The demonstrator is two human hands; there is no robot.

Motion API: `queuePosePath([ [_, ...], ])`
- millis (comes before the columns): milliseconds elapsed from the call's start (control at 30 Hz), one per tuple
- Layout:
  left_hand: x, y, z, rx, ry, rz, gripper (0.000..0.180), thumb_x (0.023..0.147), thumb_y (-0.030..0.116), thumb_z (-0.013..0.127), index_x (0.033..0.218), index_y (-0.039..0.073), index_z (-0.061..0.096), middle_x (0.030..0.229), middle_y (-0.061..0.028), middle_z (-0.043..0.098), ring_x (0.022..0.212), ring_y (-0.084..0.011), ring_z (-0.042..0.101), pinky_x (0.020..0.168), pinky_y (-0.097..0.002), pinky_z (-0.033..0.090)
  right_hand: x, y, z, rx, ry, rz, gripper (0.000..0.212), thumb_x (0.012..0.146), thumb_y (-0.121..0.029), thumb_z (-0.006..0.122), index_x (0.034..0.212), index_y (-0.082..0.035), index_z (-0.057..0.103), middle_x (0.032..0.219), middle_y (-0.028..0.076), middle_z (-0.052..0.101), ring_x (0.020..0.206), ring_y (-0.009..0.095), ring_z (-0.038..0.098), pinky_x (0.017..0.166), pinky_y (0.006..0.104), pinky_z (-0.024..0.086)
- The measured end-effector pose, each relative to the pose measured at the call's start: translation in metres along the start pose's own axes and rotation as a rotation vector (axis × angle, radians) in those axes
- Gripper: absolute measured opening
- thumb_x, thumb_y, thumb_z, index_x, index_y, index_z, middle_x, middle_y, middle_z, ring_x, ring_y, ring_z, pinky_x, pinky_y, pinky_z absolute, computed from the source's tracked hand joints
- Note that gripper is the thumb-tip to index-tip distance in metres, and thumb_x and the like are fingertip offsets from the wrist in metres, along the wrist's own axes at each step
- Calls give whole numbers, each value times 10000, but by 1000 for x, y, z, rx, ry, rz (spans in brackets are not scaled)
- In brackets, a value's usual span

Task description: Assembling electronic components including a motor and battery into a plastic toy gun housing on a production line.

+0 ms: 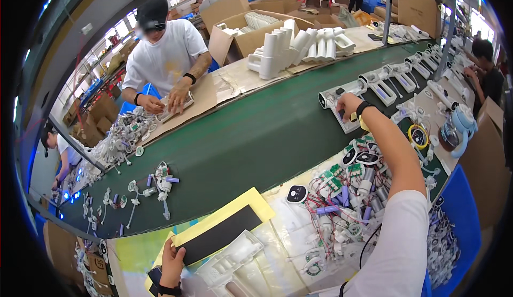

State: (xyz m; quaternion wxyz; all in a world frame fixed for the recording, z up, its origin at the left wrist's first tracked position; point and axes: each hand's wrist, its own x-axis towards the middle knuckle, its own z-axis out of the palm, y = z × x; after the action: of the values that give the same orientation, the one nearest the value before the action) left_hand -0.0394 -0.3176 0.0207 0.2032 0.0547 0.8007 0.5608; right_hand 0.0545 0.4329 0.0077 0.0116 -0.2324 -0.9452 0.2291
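Note:
My left hand (172, 263) pinches the near left edge of a yellow sheet (254, 203) that bears a black rectangular strip (219, 235). Beside it on the bench lies an empty white plastic housing (232, 259). My right arm reaches out over the green belt. There my right hand (350, 105) is closed on a long white housing (330, 100), the nearest of a row of similar housings (382, 86); its fingertips are partly hidden. Below my right forearm lies a heap of wired parts: green circuit boards (332, 176), purple cylindrical cells (327, 210) and a black-faced oval panel (296, 194).
The green conveyor belt (256, 142) runs across, carrying small wired assemblies (160, 184) at left. Opposite, a person (168, 62) handles a white part. White housings (272, 51) stand by a carton (256, 29). A blue bin (462, 217) and a light-blue jug (462, 123) are at right.

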Motion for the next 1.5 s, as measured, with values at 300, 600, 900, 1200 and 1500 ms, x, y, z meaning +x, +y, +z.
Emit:
queuePosePath([
  [300, 4, -9, -8, -47, 49, 11, 515, 934, -3, 498, 1405, -35, 291, 1079, -111, 599, 969, -146, 562, 870, -231, 430, -2, 2, -18, 431, -107, 80, 247, 707, 25, 707, 948, -26, 708, 801, 63, 696, 700, 148, 653, 640, 282, 535],
  [600, -2, 5, 2, 167, 81, -54, 468, 951, 184, 573, 1373, 61, 412, 979, -30, 582, 591, -61, 402, 502, -198, 332, -10, 19, -18, 511, -84, 152, 211, 818, -39, 655, 1020, -51, 714, 872, 43, 698, 741, 127, 653, 682, 263, 544],
  [900, 7, 5, 14, 59, 69, -10, 468, 919, 89, 567, 1349, 10, 400, 1009, -87, 593, 803, -148, 512, 702, -249, 402, -6, 26, -26, 353, -54, 183, 204, 841, -40, 662, 1035, -71, 720, 980, 42, 694, 855, 129, 648, 755, 263, 546],
  [1200, 7, 5, 15, 15, -11, 107, 516, 893, 71, 624, 1348, -41, 406, 1152, -126, 609, 1015, -169, 596, 874, -272, 482, 0, 103, -7, -162, 223, -37, 155, 765, -132, 663, 894, -45, 669, 641, 38, 591, 590, 170, 553, 529, 346, 434],
  [1500, -37, 4, 20, 672, 297, 474, 734, 761, 161, 748, 1392, 35, 394, 1231, -222, 470, 1118, -373, 463, 969, -421, 397, 19, -40, -43, -14, 584, -393, 514, 804, -42, 696, 1268, 28, 486, 1238, 166, 539, 1144, 246, 544, 975, 338, 434],
])
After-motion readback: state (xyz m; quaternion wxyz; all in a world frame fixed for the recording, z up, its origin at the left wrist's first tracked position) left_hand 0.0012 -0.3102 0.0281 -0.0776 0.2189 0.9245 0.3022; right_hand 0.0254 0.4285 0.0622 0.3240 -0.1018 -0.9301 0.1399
